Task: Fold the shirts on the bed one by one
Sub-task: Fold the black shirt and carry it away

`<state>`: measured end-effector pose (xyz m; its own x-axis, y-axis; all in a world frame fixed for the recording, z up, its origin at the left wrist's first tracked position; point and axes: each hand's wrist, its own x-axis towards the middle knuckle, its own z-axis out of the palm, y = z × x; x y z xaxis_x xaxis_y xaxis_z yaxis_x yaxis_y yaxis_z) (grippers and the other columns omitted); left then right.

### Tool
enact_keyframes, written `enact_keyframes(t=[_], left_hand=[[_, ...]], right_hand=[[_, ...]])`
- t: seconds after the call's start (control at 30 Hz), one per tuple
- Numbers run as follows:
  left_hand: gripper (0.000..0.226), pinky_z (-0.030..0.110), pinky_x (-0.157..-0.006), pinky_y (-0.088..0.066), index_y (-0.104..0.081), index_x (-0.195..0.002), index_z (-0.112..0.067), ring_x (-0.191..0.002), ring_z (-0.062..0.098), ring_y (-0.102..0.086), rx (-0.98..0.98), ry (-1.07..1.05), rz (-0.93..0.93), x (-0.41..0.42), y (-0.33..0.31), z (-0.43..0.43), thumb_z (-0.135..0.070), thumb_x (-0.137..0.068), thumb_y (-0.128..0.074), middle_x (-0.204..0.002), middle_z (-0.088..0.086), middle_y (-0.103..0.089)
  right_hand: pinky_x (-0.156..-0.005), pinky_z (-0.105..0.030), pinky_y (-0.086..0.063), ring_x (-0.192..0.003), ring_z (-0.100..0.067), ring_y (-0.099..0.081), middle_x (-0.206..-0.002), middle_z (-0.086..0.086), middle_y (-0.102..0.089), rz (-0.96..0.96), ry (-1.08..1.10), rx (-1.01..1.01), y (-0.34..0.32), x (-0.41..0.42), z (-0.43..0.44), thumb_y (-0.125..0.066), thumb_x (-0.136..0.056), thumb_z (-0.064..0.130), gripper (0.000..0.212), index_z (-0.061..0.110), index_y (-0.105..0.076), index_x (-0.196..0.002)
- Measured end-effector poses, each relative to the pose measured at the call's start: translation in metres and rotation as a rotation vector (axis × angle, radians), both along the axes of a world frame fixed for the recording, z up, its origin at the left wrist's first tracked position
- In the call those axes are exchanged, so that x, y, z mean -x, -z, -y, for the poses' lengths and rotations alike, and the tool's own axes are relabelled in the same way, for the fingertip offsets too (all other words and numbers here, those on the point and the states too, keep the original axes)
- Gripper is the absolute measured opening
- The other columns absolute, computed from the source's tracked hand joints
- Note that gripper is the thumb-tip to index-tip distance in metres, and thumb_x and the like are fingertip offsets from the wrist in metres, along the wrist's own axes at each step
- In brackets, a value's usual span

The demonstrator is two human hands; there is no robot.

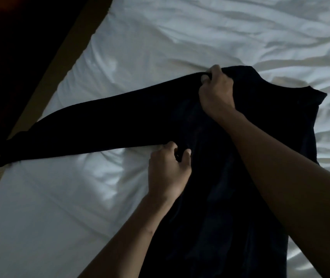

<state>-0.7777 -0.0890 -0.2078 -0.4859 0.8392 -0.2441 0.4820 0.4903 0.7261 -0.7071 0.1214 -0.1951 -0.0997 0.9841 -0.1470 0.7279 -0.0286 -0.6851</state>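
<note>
Pinching the dark shirt (220, 197), spread flat on the bed (120, 47), I grip its shoulder with my right hand (216, 95) and underarm with my left hand (168, 171), fingers (204, 78) curled on cloth, so the sleeve (91, 129) stretched toward the bed's edge can fold across cleanly.
</note>
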Motion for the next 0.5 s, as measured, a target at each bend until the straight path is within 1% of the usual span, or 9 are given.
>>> enact_keyframes(t=[0.07,0.1,0.13,0.2,0.27,0.3,0.37,0.43,0.5], left_hand=[[0.035,0.029,-0.046,-0.041,-0.064,-0.086,-0.014,-0.047,0.016,-0.052,-0.101,0.047,-0.067,-0.019,-0.013,0.006,-0.048,-0.095,-0.062,-0.064,0.004,-0.061],[0.033,0.03,-0.044,-0.041,-0.064,-0.087,-0.013,-0.045,0.017,-0.051,-0.147,0.064,-0.102,-0.029,-0.019,0.008,-0.045,-0.096,-0.063,-0.06,0.002,-0.059],[0.03,0.031,-0.043,-0.043,-0.065,-0.087,-0.012,-0.045,0.019,-0.053,-0.179,0.079,-0.137,-0.039,-0.023,0.01,-0.042,-0.096,-0.065,-0.057,0.001,-0.058],[0.026,0.031,-0.044,-0.047,-0.065,-0.086,-0.01,-0.046,0.022,-0.057,-0.217,0.111,-0.198,-0.061,-0.023,0.011,-0.034,-0.095,-0.072,-0.057,0.001,-0.058],[0.026,0.031,-0.046,-0.048,-0.064,-0.084,-0.009,-0.05,0.023,-0.06,-0.202,0.16,-0.239,-0.079,-0.014,0.01,-0.03,-0.094,-0.075,-0.061,0.003,-0.06],[0.026,0.033,-0.049,-0.049,-0.065,-0.085,-0.009,-0.055,0.025,-0.063,-0.168,0.19,-0.253,-0.086,-0.007,0.011,-0.031,-0.094,-0.075,-0.066,0.005,-0.063],[0.027,0.038,-0.057,-0.051,-0.068,-0.093,-0.007,-0.068,0.03,-0.068,-0.078,0.245,-0.258,-0.094,0.005,0.015,-0.033,-0.097,-0.071,-0.08,0.009,-0.069],[0.026,0.035,-0.057,-0.049,-0.068,-0.097,-0.008,-0.07,0.03,-0.068,-0.057,0.304,-0.294,-0.096,0.013,0.026,-0.034,-0.097,-0.068,-0.085,0.009,-0.068],[0.026,0.034,-0.055,-0.05,-0.067,-0.104,-0.01,-0.07,0.028,-0.067,-0.064,0.356,-0.35,-0.096,0.013,0.044,-0.033,-0.093,-0.065,-0.09,0.007,-0.066]], right_hand=[[-0.071,-0.03,-0.031,-0.09,-0.026,-0.051,-0.102,-0.011,-0.06,0.004,0.029,-0.056,-0.017,-0.015,-0.001,-0.041,-0.101,0.016,0.015,0.011,-0.055,-0.106],[-0.071,-0.029,-0.029,-0.092,-0.028,-0.052,-0.103,-0.013,-0.061,0.018,0.054,-0.081,-0.023,-0.024,-0.002,-0.041,-0.101,0.015,0.016,0.01,-0.055,-0.105],[-0.073,-0.03,-0.029,-0.097,-0.032,-0.055,-0.106,-0.015,-0.063,0.033,0.084,-0.099,-0.027,-0.033,-0.004,-0.042,-0.1,0.014,0.018,0.008,-0.057,-0.108],[-0.081,-0.034,-0.035,-0.11,-0.037,-0.057,-0.116,-0.02,-0.066,0.041,0.135,-0.1,-0.028,-0.053,-0.005,-0.043,-0.1,0.013,0.026,0.004,-0.06,-0.118],[-0.087,-0.035,-0.039,-0.116,-0.039,-0.057,-0.119,-0.02,-0.067,0.057,0.138,-0.053,-0.019,-0.073,0.001,-0.046,-0.099,0.013,0.029,0.005,-0.06,-0.123],[-0.085,-0.034,-0.039,-0.116,-0.039,-0.058,-0.119,-0.02,-0.067,0.063,0.127,-0.014,-0.012,-0.081,0.008,-0.047,-0.099,0.012,0.029,0.007,-0.059,-0.125],[-0.083,-0.032,-0.039,-0.115,-0.037,-0.059,-0.118,-0.019,-0.067,0.043,0.105,0.069,0.001,-0.093,0.03,-0.05,-0.099,0.014,0.037,0.011,-0.053,-0.135],[-0.089,-0.035,-0.043,-0.113,-0.036,-0.06,-0.119,-0.019,-0.066,-0.01,0.108,0.092,0.007,-0.098,0.062,-0.053,-0.099,0.021,0.045,0.014,-0.044,-0.143],[-0.085,-0.034,-0.042,-0.105,-0.031,-0.061,-0.117,-0.016,-0.064,-0.074,0.133,0.088,0.008,-0.1,0.104,-0.058,-0.098,0.031,0.047,0.016,-0.04,-0.138]])
